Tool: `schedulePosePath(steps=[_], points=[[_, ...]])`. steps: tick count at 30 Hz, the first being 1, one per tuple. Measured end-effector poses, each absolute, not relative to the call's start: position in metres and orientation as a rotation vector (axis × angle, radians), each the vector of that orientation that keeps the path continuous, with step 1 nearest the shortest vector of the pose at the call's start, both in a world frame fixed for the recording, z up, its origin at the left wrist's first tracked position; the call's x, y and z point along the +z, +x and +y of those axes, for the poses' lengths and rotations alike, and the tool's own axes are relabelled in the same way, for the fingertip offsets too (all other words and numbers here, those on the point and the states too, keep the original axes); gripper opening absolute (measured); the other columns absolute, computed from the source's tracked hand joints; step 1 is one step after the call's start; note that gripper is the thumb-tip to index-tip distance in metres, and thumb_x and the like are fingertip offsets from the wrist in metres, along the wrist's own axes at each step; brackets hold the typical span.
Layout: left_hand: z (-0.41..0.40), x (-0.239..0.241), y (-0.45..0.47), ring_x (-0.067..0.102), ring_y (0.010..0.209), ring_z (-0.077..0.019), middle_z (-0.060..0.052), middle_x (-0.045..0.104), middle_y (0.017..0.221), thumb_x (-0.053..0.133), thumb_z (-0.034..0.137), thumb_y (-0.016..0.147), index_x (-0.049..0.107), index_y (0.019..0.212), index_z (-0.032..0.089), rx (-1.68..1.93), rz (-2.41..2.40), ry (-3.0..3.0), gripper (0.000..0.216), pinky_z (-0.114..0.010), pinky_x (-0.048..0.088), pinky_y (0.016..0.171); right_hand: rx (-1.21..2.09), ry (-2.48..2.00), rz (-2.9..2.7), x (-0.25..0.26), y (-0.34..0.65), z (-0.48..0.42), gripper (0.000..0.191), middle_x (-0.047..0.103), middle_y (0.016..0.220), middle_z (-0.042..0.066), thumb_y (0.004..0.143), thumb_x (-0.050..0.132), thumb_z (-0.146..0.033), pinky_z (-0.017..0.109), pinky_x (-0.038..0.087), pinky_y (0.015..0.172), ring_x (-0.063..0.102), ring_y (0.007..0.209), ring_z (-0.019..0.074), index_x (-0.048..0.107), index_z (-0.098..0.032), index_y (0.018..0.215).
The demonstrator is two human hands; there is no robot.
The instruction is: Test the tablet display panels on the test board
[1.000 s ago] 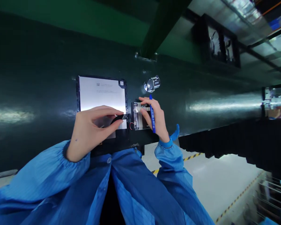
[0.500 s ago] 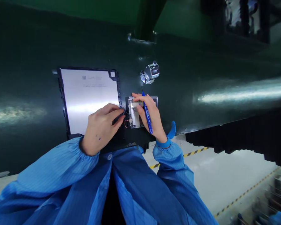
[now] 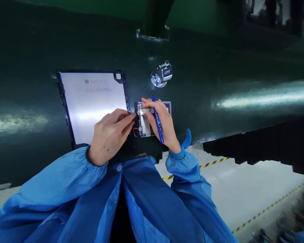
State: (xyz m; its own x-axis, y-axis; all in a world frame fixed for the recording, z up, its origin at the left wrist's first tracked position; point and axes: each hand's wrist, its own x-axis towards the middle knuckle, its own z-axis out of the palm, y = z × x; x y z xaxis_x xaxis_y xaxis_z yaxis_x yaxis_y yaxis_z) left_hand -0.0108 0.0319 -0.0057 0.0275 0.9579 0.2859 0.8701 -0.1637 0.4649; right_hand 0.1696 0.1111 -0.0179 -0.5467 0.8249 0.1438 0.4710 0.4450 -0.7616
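Note:
A small flat electronic device (image 3: 145,127) with a bare circuit board, a pale strip and red wires lies on the dark green bench. My left hand (image 3: 110,135) is closed in a pinch at the device's left edge; whatever is between its fingertips is too small to make out. Over the device's upper part rests my right hand (image 3: 165,123), its fingertips on or just above the board. A blue marker pen (image 3: 158,122) is tucked in that hand, its tip pointing away from me. The right fingers hide much of the device's right side.
Left of the device lies a large white panel (image 3: 96,98) in a black frame, with small print and a square code. Beyond my right hand a chrome tally counter (image 3: 163,73) stands on the bench (image 3: 192,77). A dark post (image 3: 157,17) rises at the back.
My left fingertips have shifted slightly up along the device's edge and pinched closer together. The right hand stays nearly still with the pen. The whole view has shifted a little.

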Motion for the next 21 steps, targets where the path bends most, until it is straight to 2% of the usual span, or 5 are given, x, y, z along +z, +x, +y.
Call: schedulePosePath(steps=[11,17,21], points=[[0.0357,-0.0057,-0.0109,0.063,0.076,-0.0202,-0.009,0.068,0.092,0.055,0.012,0.095,0.072,0.094,0.011,0.817,1.752,2.293,0.018,-0.033,0.053,0.066,0.921,-1.079,-2.204,-0.0185,0.1695,0.1109,0.012,0.067,0.135,0.003,0.102,0.051,-0.029,0.05,0.031,0.122,0.057,0.131,0.0202,0.058,-0.027,0.111],[0.0334,-0.0042,-0.0114,0.068,0.08,-0.0164,-0.006,0.069,0.101,0.058,0.014,0.094,0.073,0.101,0.02,0.923,1.852,2.111,0.018,-0.028,0.056,0.07,0.928,-1.078,-2.203,-0.0178,0.1695,0.111,0.011,0.067,0.135,0.003,0.102,0.05,-0.029,0.05,0.03,0.123,0.057,0.132,0.0193,0.057,-0.027,0.111],[0.033,-0.0042,-0.0108,0.069,0.081,-0.0159,-0.005,0.07,0.101,0.06,0.015,0.094,0.074,0.102,0.02,0.972,1.832,2.032,0.017,-0.027,0.056,0.07,0.925,-1.079,-2.206,-0.0183,0.1696,0.1112,0.011,0.067,0.135,0.003,0.102,0.051,-0.029,0.049,0.031,0.123,0.057,0.132,0.0194,0.057,-0.027,0.111]])
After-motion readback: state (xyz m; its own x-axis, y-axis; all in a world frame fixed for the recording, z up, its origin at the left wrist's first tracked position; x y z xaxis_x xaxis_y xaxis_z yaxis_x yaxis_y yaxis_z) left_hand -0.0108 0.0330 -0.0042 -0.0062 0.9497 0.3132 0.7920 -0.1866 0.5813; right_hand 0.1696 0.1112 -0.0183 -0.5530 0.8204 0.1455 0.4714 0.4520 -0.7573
